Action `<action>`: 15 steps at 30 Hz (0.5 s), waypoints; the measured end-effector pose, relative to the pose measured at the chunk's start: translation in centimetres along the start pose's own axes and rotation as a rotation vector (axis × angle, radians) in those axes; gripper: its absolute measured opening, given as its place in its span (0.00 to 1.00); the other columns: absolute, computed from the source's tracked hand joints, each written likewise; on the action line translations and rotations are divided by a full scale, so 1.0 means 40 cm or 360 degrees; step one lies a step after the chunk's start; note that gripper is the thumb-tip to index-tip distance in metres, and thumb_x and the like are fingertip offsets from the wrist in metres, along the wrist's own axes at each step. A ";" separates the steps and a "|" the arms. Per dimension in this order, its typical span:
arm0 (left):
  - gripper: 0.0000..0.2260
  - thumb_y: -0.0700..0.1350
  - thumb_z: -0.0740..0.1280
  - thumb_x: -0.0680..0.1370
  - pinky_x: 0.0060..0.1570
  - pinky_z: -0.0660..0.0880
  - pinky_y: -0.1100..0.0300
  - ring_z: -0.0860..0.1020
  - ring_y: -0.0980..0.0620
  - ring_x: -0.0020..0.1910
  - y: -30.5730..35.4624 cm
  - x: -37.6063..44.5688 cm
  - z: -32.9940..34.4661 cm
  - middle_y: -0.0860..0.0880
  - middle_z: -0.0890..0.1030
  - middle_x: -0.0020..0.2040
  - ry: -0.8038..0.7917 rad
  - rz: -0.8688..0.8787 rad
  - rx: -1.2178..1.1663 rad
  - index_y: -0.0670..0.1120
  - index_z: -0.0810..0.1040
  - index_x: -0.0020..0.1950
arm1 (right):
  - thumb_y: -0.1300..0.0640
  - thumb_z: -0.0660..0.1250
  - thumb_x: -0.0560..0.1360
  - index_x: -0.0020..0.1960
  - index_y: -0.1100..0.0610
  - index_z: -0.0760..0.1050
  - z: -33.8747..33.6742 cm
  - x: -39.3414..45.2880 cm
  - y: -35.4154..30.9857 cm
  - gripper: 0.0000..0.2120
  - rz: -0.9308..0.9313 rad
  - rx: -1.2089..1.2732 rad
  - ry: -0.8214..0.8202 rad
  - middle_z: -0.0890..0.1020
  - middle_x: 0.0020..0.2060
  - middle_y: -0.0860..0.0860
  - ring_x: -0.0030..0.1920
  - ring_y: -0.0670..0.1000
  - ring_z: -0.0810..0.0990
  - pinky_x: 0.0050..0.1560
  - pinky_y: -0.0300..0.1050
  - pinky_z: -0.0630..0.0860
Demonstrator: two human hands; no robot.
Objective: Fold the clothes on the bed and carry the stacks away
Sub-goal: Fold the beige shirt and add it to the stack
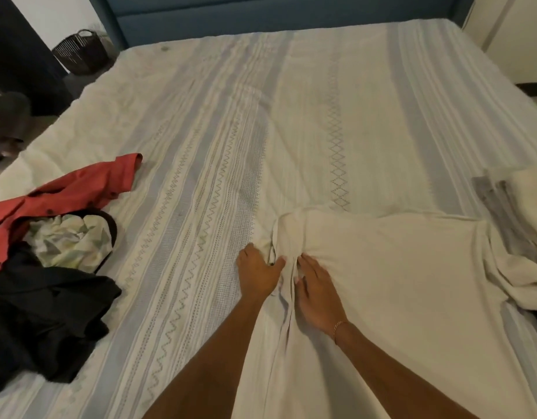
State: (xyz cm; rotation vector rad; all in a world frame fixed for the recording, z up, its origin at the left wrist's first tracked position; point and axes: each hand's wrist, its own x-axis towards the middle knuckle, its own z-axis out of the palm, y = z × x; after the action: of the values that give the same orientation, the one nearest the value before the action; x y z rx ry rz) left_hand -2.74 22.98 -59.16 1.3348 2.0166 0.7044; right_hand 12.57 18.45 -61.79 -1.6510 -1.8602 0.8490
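**Smoothing a white shirt on the bed**

Lying spread across the near right part of the bed [200, 122], the white shirt [382, 282] has its collar end toward the middle of the mattress and one sleeve trailing off to the right. The left hand [258, 273] sits at the shirt's left edge near the collar, thumb pressed against a fold of cloth; its fingers are hidden under the fabric, so the grip cannot be told for sure. The right hand [317, 293] lies flat on the shirt just beside it, fingers straight, holding nothing. A thin bracelet [339, 326] circles the right wrist.

On the left lie a red shirt [74, 189], a patterned garment [64, 237] and a black garment [43, 309], heaped together. Folded grey and white cloth [509, 201] sits at the right edge. A dark basket [80, 51] stands on the floor beyond the bed's far left corner.
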 end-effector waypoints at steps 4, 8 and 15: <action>0.27 0.58 0.70 0.77 0.57 0.76 0.47 0.76 0.44 0.58 0.008 0.062 -0.011 0.44 0.76 0.61 -0.0090 0.0269 0.0245 0.47 0.69 0.71 | 0.51 0.54 0.85 0.78 0.57 0.64 0.003 0.138 -0.005 0.23 0.0018 -0.0075 0.0110 0.68 0.77 0.52 0.78 0.51 0.62 0.79 0.47 0.56; 0.11 0.50 0.64 0.82 0.42 0.76 0.51 0.75 0.47 0.47 -0.032 0.105 -0.060 0.47 0.73 0.48 -0.0046 0.0627 0.0426 0.42 0.78 0.53 | 0.47 0.47 0.84 0.79 0.53 0.64 0.021 0.158 -0.004 0.26 -0.0036 -0.0317 0.0200 0.67 0.77 0.49 0.78 0.48 0.61 0.79 0.46 0.52; 0.09 0.43 0.61 0.84 0.38 0.78 0.50 0.80 0.43 0.43 -0.012 0.200 -0.192 0.40 0.81 0.46 -0.0083 -0.0236 -0.0878 0.41 0.77 0.48 | 0.36 0.48 0.82 0.81 0.48 0.58 0.035 0.146 -0.013 0.31 -0.0011 -0.0595 0.0177 0.61 0.80 0.46 0.80 0.47 0.56 0.79 0.49 0.53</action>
State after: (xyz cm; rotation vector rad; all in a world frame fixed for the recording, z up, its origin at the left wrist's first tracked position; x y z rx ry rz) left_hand -11.13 29.52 -55.94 0.8615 1.6847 1.0472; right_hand 10.43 24.04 -62.53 -1.8648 -2.0330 0.4106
